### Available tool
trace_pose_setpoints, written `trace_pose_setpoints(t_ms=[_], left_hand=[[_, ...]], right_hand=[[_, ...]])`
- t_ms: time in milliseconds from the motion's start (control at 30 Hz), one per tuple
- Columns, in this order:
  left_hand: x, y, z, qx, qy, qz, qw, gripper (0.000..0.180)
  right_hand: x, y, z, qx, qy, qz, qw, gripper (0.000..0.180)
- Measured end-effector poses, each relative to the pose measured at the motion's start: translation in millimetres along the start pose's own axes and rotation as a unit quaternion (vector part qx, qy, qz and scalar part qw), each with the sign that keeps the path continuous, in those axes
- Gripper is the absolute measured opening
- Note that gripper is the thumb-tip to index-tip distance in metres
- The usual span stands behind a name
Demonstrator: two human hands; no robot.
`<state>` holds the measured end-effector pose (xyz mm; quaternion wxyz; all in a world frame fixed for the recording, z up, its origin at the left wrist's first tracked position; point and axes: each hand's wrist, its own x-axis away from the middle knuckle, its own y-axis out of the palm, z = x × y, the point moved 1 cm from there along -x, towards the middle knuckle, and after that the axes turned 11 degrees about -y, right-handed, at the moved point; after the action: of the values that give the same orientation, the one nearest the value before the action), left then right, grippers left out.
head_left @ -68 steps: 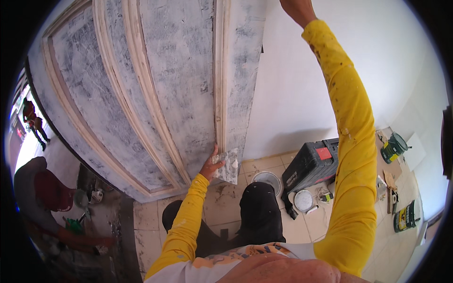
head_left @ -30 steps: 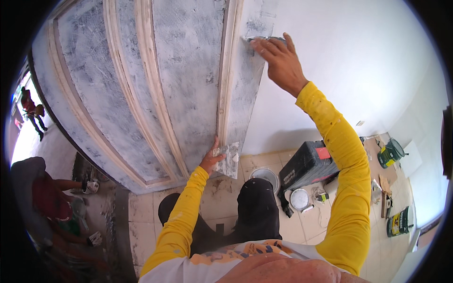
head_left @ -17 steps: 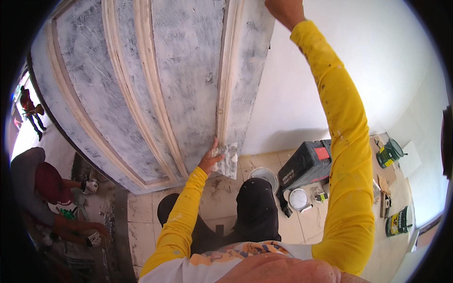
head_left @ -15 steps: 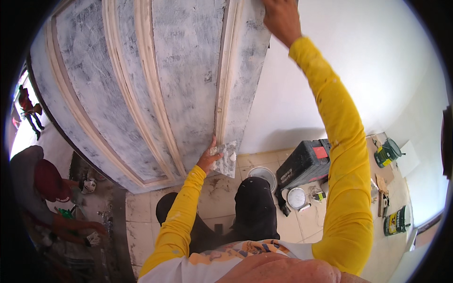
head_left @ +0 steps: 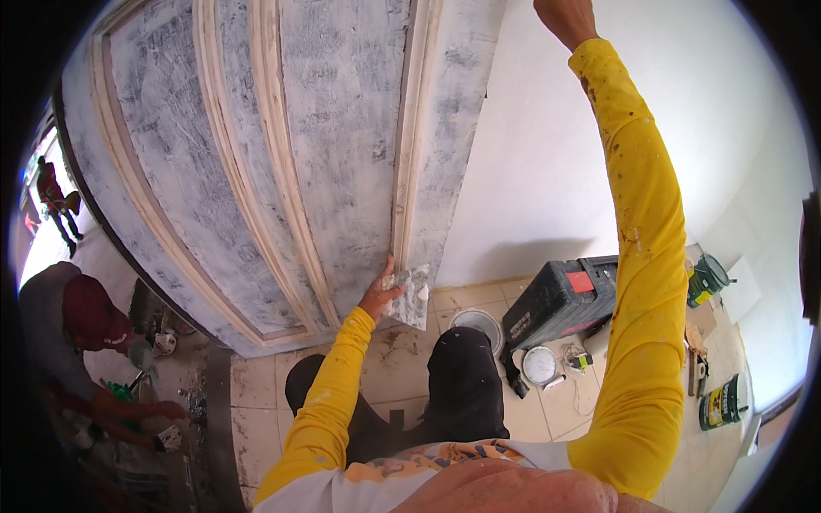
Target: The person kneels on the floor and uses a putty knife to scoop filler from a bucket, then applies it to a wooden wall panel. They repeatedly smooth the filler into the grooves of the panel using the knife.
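Note:
My left hand (head_left: 380,295) grips a flat square plate (head_left: 410,309) smeared with grey and white putty, a white dab lying on it. This plate is low in front of a large door panel (head_left: 342,128), whose face is patchy grey-white with raised pale wood mouldings (head_left: 416,145). Up at the top edge, my right hand (head_left: 566,19) is in front of the white wall (head_left: 547,162), beyond the panel's right edge. Its fingers are cut off by the picture's edge, so what it holds, if anything, is hidden.
A black hard case (head_left: 560,299), a round bucket (head_left: 479,323) and a white-topped tub (head_left: 540,366) stand by my right knee. Green buckets (head_left: 723,403) are farther right. At left a person in a dark red cap (head_left: 92,315) bends over; another person (head_left: 56,201) stands far off.
My right hand has moved up and to the right, from the panel's edge to over the white wall. My left hand keeps hold of the plate, nearly still.

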<state>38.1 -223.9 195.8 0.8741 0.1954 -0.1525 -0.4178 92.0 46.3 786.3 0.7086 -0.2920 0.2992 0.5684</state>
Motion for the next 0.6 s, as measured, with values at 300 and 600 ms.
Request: trace_pose_setpoints(t_ms=[300,600], left_hand=[[4,3,7,-0.038,0.01,0.003,0.999,0.102],[17,17,19,-0.013,-0.016,0.001,1.0,0.099]], right_hand=[[102,-1,-57,-0.121,0.012,-0.062,0.991,0.049],[37,1,-35,-0.438,0.339,0.138,0.821,0.042]])
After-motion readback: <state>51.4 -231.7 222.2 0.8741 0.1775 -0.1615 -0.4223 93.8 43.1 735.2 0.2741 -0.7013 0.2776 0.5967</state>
